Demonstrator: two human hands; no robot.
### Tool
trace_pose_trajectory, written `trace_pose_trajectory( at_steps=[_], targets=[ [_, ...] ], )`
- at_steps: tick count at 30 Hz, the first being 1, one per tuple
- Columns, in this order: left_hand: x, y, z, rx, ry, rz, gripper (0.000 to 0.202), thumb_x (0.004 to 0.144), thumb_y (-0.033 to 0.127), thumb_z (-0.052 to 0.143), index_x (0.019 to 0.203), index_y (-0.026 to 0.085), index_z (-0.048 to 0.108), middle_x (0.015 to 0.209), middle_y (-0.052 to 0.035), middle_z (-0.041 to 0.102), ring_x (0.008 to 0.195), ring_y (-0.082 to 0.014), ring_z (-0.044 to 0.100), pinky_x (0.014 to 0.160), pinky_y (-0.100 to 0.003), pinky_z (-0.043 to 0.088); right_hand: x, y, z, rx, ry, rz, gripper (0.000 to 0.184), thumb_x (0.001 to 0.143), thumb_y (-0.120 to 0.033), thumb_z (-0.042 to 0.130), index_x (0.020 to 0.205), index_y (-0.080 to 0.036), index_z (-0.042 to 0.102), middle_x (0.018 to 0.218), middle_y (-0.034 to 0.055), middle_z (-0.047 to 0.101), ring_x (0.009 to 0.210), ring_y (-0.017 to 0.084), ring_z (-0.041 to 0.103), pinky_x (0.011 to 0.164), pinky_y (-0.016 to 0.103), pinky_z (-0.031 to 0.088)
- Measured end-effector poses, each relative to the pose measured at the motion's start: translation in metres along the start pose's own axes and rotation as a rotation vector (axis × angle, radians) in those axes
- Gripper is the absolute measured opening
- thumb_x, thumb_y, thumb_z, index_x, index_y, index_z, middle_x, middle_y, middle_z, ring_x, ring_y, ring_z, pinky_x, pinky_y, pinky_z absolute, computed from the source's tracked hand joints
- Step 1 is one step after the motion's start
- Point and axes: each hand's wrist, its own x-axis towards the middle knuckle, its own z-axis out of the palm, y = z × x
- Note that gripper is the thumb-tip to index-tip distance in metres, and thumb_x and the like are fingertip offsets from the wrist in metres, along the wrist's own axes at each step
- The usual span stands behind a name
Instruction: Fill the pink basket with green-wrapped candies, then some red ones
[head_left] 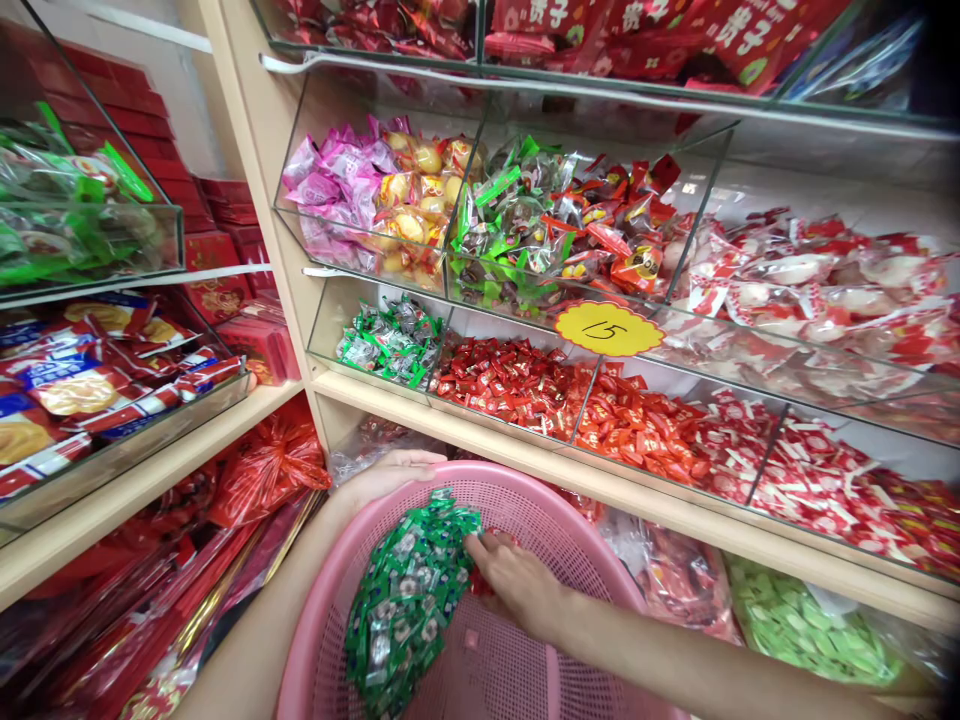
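A pink plastic basket (600,560) with perforated walls is in front of me at the bottom of the view. My left hand (394,475) holds its far left rim, the forearm running along the outside. Inside the basket, a heap of green-wrapped candies (409,600) fills the left side. My right hand (517,580) reaches in from the right, its fingers bent and closed at the heap's right edge. Small red-wrapped candies (487,578) show under those fingers, partly hidden by them.
Beyond the basket, shelves carry clear bins of wrapped sweets, including green candies (390,340) and red candies (514,390). A yellow price tag (610,329) reads 15. Packaged snacks (82,370) sit on the left shelf. Below the right shelf lies a bag of green sweets (810,620).
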Motion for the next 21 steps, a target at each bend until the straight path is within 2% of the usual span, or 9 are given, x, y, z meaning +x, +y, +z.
trace_pose_trajectory(
  at_steps=[5,10,21],
  targets=[
    [0.001,-0.001,-0.001,-0.001,-0.007,-0.01,0.052,0.065,0.035,0.073,0.111,0.015,0.065,0.114,-0.0072,0.065,0.103,-0.0241,0.059,0.087,-0.028,0.044,-0.005,0.005,-0.002,0.127,0.025,0.011,0.046,0.066,-0.006,0.062,0.108,-0.017,0.047,0.104,0.0106,0.057,0.095,0.024,0.057,0.078,0.033,0.047],
    [0.004,-0.007,-0.001,-0.028,-0.031,-0.042,0.055,0.067,0.037,0.071,0.116,0.016,0.061,0.114,-0.008,0.065,0.099,-0.0239,0.061,0.084,-0.031,0.047,-0.012,0.014,-0.004,0.235,0.026,-0.002,0.048,0.065,-0.008,0.061,0.108,-0.019,0.044,0.105,0.0075,0.055,0.095,0.021,0.055,0.08,0.031,0.045],
    [0.004,-0.005,-0.001,-0.019,-0.012,-0.027,0.054,0.063,0.037,0.073,0.111,0.016,0.064,0.111,-0.0069,0.066,0.102,-0.0229,0.06,0.089,-0.03,0.044,-0.009,0.02,0.002,0.221,0.074,-0.001,0.047,0.064,-0.002,0.049,0.109,-0.015,0.045,0.102,0.0091,0.055,0.094,0.022,0.055,0.077,0.032,0.043]
  ],
)
